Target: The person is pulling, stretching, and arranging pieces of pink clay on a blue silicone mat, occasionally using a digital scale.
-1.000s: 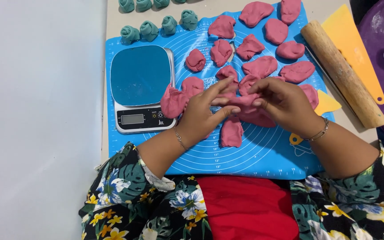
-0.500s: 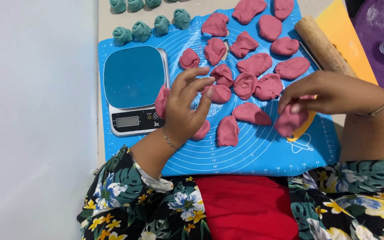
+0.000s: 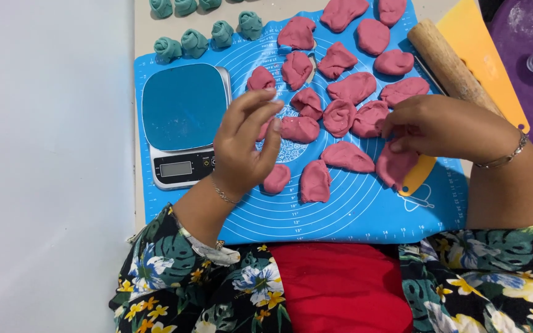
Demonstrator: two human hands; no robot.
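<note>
The right hand (image 3: 439, 126) pinches a pink dough lump (image 3: 396, 165) well right of the scale (image 3: 185, 123), while the left hand (image 3: 245, 148), fingers loosely spread and empty, hovers just beside it.

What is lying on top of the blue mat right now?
On the blue mat lie many pink dough pieces, a digital scale at its left edge and a wooden rolling pin at its right. The left hand and right hand hide whatever lies beneath them.

The pink dough pieces (image 3: 347, 156) look soft, matt and creased on the smooth blue silicone mat (image 3: 353, 216). Left of the mat's centre, the scale (image 3: 184, 123) has a glossy blue top. The rolling pin (image 3: 451, 66) is rough wood.
</note>
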